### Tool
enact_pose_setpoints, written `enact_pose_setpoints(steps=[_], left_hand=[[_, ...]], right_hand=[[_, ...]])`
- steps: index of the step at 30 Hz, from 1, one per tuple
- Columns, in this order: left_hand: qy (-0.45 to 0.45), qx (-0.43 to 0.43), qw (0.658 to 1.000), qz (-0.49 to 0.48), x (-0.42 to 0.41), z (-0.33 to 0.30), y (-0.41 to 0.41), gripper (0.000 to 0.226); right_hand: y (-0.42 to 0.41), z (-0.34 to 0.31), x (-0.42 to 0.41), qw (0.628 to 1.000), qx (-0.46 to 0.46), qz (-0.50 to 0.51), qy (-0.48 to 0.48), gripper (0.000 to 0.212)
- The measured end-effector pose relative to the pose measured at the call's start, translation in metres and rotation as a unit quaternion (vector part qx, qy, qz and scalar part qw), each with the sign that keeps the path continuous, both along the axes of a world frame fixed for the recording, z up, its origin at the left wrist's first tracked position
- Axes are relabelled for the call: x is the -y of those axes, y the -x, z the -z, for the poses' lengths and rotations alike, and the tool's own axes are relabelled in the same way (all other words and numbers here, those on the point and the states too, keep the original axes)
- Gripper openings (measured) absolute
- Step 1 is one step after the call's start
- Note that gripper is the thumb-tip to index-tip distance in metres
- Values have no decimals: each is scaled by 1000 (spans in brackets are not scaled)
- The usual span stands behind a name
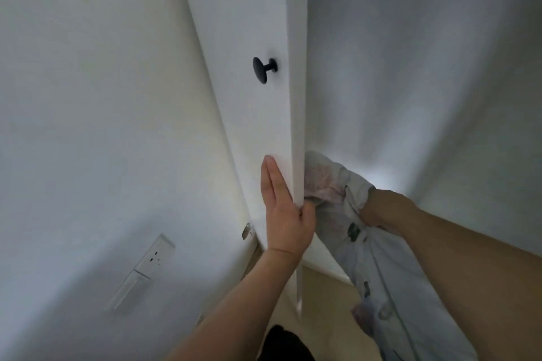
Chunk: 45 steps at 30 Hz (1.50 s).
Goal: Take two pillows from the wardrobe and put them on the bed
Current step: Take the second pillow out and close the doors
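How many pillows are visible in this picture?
1. The right hand grips one patterned pillow at the wardrobe opening, beside the door that the left hand holds. A second pillow may be hidden.

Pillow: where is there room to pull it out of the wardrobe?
Free: the opening right of the door edge, above the right hand. Crowded: low at the edge, where the left hand holds the door and the pillow bunches against it.
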<state>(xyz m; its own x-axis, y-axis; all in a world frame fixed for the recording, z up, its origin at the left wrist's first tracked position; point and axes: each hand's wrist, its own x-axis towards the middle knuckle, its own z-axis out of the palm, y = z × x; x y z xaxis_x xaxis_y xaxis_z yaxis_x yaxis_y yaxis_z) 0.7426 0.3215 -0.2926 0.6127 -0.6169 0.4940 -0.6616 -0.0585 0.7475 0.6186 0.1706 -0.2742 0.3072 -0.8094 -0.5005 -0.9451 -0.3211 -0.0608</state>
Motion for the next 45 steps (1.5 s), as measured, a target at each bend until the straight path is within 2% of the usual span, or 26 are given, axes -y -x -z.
enact_pose_setpoints(steps=[3,5,10,15,19,26,30,42,45], left_hand=[[-9,8,999,41,34,-5,11,99],[-29,7,999,43,58,-8,15,103],[-61,-27,997,47,115,-11,19,106],[-118,-6,992,42,155,-6,10,123],[-146,-1,988,57,177,-4,0,129],[-141,30,989,46,214,1,-12,121],[-134,50,989,39,223,3,-9,110],[-132,72,986,67,210,1,-11,107],[-135,69,985,84,203,1,-7,97]], right_hand=[[22,-5,7,999,6,31,-1,59],[33,-11,13,998,-1,59,6,62],[53,-17,33,991,5,130,20,49],[62,-21,47,984,15,174,21,52],[60,-21,58,979,8,203,21,53],[54,-14,76,972,14,235,27,42],[55,-12,85,968,6,250,25,43],[51,-3,70,957,12,284,61,39],[56,4,58,952,14,301,50,38]])
